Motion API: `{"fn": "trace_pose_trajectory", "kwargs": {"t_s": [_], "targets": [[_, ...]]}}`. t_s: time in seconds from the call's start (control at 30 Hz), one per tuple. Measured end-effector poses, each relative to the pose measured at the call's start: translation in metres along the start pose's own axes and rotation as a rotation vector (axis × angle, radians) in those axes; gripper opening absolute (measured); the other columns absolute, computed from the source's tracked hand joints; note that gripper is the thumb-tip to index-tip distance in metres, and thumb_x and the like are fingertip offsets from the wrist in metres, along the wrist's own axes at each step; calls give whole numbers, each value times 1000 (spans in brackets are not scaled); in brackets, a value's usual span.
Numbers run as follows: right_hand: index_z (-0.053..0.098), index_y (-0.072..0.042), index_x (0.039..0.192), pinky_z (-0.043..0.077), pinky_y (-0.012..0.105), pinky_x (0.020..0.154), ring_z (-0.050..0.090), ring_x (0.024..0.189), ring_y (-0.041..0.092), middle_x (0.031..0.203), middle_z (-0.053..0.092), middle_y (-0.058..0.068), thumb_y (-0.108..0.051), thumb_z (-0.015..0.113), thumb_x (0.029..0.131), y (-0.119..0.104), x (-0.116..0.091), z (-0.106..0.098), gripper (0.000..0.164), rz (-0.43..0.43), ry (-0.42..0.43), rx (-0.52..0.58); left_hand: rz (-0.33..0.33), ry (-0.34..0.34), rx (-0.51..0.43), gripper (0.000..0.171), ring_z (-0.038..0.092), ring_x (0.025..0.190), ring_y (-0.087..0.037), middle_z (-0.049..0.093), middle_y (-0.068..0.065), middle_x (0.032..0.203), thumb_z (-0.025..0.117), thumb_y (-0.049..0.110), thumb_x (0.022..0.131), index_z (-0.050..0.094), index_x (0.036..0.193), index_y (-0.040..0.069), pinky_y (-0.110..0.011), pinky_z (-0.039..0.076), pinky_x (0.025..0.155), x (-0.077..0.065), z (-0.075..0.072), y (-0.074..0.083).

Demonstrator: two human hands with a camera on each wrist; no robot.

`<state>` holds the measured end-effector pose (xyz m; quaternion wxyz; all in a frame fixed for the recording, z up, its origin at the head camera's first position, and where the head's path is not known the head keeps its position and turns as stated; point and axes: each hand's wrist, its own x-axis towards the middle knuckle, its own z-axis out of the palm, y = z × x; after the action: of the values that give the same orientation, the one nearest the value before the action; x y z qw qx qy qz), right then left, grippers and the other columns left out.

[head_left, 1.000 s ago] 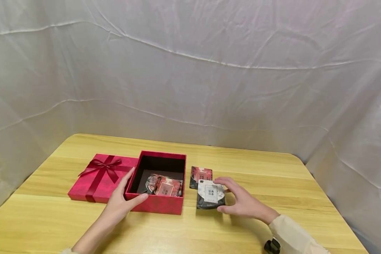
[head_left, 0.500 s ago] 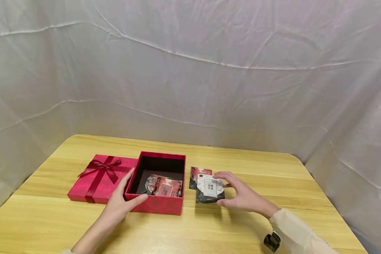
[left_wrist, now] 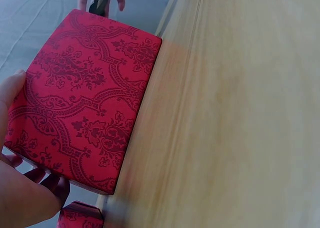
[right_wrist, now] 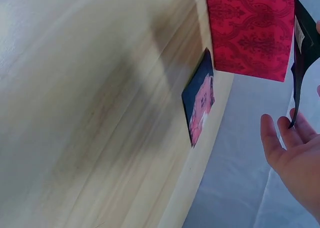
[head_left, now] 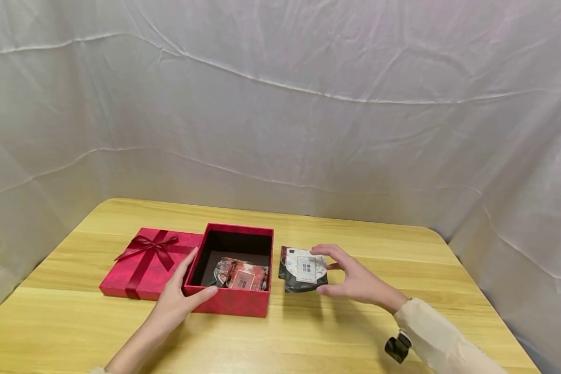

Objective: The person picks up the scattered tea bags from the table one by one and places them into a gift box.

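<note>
Red patterned box (head_left: 234,270) sits open on a wooden table (head_left: 402,270), steadied at its near left corner by the left hand (head_left: 177,296), thumb along the front wall. Just right of it, the right hand (head_left: 355,280) pinches a black-and-white packet (head_left: 303,269) by its edges, lifted above a red packet (right_wrist: 200,105). The bowed lid (head_left: 147,259) lies alongside.

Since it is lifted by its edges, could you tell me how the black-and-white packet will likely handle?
The black-and-white packet, pinched by the right hand, looks thin and probably light. It seems to hold its shape, so likely semi-stiff. Its glossy face may slip in a loose grip.
</note>
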<state>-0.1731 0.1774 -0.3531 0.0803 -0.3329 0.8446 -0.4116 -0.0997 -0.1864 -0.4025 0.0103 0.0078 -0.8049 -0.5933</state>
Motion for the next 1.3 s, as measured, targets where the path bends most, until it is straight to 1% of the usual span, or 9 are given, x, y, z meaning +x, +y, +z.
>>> {"fn": "trace_pose_trajectory", "kwargs": {"t_s": [0.2, 0.37, 0.53, 0.77, 0.9, 1.0, 1.13, 1.3], "targets": [[48, -7, 137, 44, 45, 97, 40, 129, 30, 143, 41, 14, -13, 80, 75, -4, 5, 1, 71, 0, -6, 10, 6, 0, -4, 89, 15, 141, -40, 18, -13, 157, 74, 25, 85, 19, 155, 21, -71, 20, 103, 0, 0, -1], [47, -8, 137, 44, 46, 98, 40, 129, 29, 143, 41, 12, -13, 80, 75, -8, 12, 0, 70, -22, -21, 18, 8, -3, -7, 89, 15, 141, -40, 18, -13, 157, 74, 26, 86, 18, 155, 21, -71, 20, 103, 0, 0, -1], [48, -8, 138, 44, 45, 98, 39, 130, 27, 144, 41, 9, -13, 80, 76, -13, 18, -1, 70, -13, -28, 28, 8, -5, -16, 89, 18, 140, -39, 20, -13, 157, 74, 26, 86, 18, 155, 22, -70, 22, 103, 0, 0, -1], [49, -6, 136, 45, 45, 96, 41, 126, 30, 143, 42, 14, -12, 79, 77, -17, 26, 2, 66, -33, -54, 59, -6, -10, -24, 89, 20, 139, -39, 19, -13, 157, 74, 25, 85, 19, 155, 22, -69, 23, 103, 1, 0, -1], [49, -6, 137, 45, 46, 96, 43, 123, 31, 143, 41, 16, -13, 79, 77, -22, 32, 5, 67, -20, -89, 70, -13, -12, -24, 89, 20, 139, -40, 18, -13, 157, 74, 25, 85, 19, 155, 23, -69, 23, 103, 2, 0, -1], [48, -7, 138, 48, 45, 91, 48, 117, 33, 144, 38, 17, -14, 78, 78, -27, 37, 7, 68, 21, -112, 98, -12, -15, -19, 90, 18, 140, -40, 17, -13, 157, 74, 26, 85, 18, 155, 23, -70, 22, 103, 2, 0, -1], [47, -9, 139, 54, 40, 80, 55, 109, 35, 145, 35, 16, -11, 77, 78, -34, 43, 14, 69, 81, -126, 169, -12, -15, -18, 90, 16, 141, -40, 17, -13, 158, 74, 26, 86, 18, 155, 23, -70, 22, 103, 2, -1, -2], [46, -11, 140, 56, 36, 77, 56, 110, 36, 144, 36, 14, -7, 77, 78, -43, 52, 24, 69, 77, -131, 229, -13, -13, -9, 90, 14, 142, -40, 16, -13, 158, 74, 27, 85, 18, 155, 23, -71, 20, 103, 1, -1, -2]]}}
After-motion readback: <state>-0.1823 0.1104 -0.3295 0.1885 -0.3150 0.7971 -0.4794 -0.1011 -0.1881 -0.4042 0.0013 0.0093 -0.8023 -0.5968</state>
